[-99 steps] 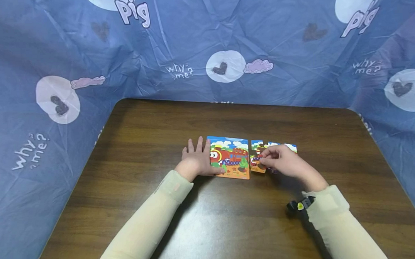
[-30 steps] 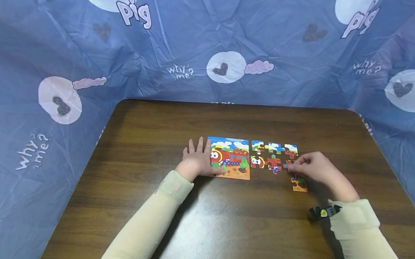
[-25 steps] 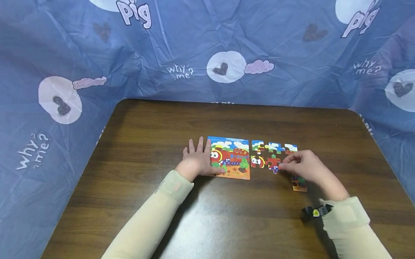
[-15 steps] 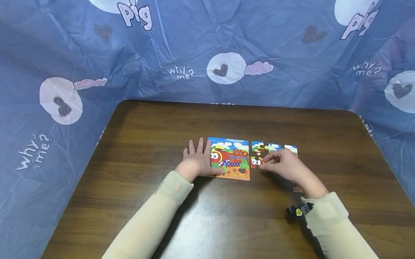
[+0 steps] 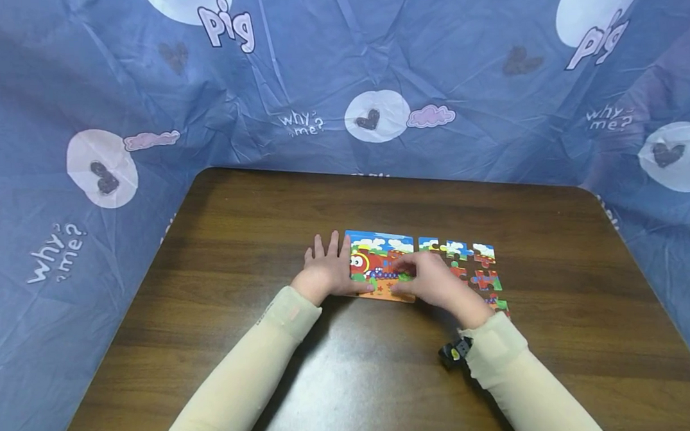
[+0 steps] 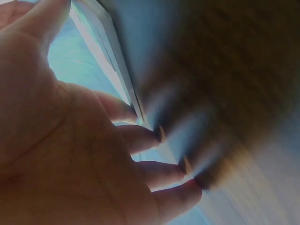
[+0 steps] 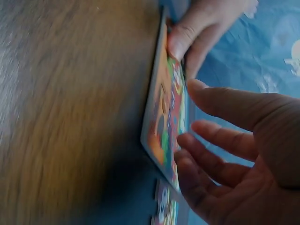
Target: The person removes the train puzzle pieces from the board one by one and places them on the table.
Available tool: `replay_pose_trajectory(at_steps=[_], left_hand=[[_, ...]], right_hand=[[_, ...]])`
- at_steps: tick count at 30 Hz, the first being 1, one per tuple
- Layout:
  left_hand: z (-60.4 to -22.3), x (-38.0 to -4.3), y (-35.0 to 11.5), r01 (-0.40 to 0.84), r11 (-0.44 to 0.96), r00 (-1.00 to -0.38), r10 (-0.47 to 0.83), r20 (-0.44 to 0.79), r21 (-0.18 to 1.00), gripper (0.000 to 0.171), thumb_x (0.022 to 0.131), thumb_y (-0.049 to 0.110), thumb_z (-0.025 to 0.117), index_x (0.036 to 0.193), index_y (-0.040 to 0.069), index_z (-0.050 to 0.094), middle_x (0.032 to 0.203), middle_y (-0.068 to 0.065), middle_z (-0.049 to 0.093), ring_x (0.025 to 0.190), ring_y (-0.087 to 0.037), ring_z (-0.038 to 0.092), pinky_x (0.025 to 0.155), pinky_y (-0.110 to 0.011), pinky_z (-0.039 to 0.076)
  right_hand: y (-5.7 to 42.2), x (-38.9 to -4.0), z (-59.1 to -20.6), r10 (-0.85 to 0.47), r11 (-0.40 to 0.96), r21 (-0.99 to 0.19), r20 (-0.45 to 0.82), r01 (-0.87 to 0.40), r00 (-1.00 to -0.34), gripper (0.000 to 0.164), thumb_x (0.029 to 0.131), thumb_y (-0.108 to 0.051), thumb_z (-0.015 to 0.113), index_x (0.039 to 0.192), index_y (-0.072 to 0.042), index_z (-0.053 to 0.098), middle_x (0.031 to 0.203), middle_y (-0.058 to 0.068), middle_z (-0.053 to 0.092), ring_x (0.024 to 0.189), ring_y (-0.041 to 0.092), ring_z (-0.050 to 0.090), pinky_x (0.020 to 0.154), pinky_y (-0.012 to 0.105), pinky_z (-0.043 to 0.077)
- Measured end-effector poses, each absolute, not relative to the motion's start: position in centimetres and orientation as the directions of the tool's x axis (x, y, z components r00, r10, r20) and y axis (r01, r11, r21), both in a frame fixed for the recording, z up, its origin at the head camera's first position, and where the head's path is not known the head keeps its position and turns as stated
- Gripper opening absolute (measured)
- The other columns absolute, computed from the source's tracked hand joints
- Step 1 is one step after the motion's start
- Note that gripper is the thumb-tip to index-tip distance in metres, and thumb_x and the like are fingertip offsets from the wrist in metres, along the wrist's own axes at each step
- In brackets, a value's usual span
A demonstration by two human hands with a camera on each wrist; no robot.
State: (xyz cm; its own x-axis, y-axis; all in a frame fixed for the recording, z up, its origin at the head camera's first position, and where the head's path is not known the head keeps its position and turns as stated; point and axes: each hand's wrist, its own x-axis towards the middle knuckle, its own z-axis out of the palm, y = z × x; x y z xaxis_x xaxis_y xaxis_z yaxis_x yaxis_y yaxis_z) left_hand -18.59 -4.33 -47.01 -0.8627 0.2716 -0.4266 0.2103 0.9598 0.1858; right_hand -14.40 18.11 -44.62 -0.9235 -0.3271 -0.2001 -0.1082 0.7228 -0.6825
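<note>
A square picture board (image 5: 381, 246) printed with a red train lies at mid-table. My left hand (image 5: 329, 274) rests along its left edge, fingers spread and straight, thumb over the lower corner; the left wrist view shows its palm side up close. Over the board's right part hovers my right hand (image 5: 434, 279), fingers loosely bent, thumb apart and holding nothing in the right wrist view. To the board's right lie several loose jigsaw pieces, among them a cloud piece (image 5: 456, 249), a red-and-blue piece (image 5: 486, 280) and a piece with a round eye (image 7: 163, 201). The right hand hides some pieces.
The brown wooden table (image 5: 264, 212) has rounded far corners. Behind and beside it hangs a blue printed cloth (image 5: 292, 70). A dark wrist strap (image 5: 456, 352) sits at the right sleeve cuff.
My right hand has moved left from above the loose jigsaw pieces to over the picture board, uncovering the pieces on the far right. The left hand has stayed in place.
</note>
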Motion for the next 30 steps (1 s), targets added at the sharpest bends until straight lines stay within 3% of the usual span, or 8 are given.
replay_pose_trajectory(at_steps=[4, 9, 18, 30], left_hand=[[-47.1, -18.8, -4.3, 0.205, 0.963, -0.854, 0.263, -0.45, 0.175, 0.126, 0.079, 0.084, 0.06, 0.165, 0.015, 0.0, 0.169, -0.014, -0.007, 0.15, -0.047, -0.007, 0.118, -0.06, 0.009], [-47.7, -19.1, -4.3, 0.205, 0.964, -0.84, 0.262, -0.475, 0.169, 0.127, 0.079, 0.084, 0.059, 0.164, 0.016, -0.006, 0.168, -0.014, -0.012, 0.149, -0.048, -0.01, 0.118, -0.06, 0.009], [-46.4, -18.7, -5.5, 0.267, 0.936, -0.831, 0.344, -0.437, 0.231, 0.124, 0.08, 0.076, 0.069, 0.165, 0.012, 0.006, 0.169, -0.016, 0.0, 0.15, -0.048, -0.004, 0.118, -0.059, 0.011], [-45.4, -18.3, -6.0, 0.283, 0.916, -0.818, 0.385, -0.427, 0.283, 0.121, 0.082, 0.069, 0.073, 0.165, 0.011, 0.007, 0.169, -0.017, 0.0, 0.15, -0.048, -0.004, 0.119, -0.056, 0.01]], right_hand=[[16.9, -14.8, -44.9, -0.36, 0.771, -0.613, -0.197, -0.172, -0.912, 0.061, 0.081, -0.026, 0.09, 0.131, 0.0, 0.066, 0.125, 0.012, 0.067, 0.118, 0.029, 0.059, 0.102, 0.048, 0.045], [16.2, -14.9, -45.2, -0.398, 0.807, -0.535, -0.18, -0.249, -0.9, 0.068, 0.075, -0.032, 0.093, 0.128, 0.002, 0.067, 0.122, 0.013, 0.066, 0.115, 0.03, 0.055, 0.103, 0.049, 0.042], [15.7, -14.9, -44.9, -0.386, 0.818, -0.523, -0.185, -0.242, -0.904, 0.052, 0.072, -0.026, 0.095, 0.112, -0.002, 0.072, 0.106, 0.008, 0.064, 0.099, 0.025, 0.056, 0.092, 0.046, 0.047], [15.2, -14.9, -44.5, -0.382, 0.828, -0.508, -0.202, -0.237, -0.902, 0.047, 0.068, -0.024, 0.096, 0.102, -0.004, 0.069, 0.101, 0.007, 0.062, 0.093, 0.023, 0.056, 0.088, 0.044, 0.049]])
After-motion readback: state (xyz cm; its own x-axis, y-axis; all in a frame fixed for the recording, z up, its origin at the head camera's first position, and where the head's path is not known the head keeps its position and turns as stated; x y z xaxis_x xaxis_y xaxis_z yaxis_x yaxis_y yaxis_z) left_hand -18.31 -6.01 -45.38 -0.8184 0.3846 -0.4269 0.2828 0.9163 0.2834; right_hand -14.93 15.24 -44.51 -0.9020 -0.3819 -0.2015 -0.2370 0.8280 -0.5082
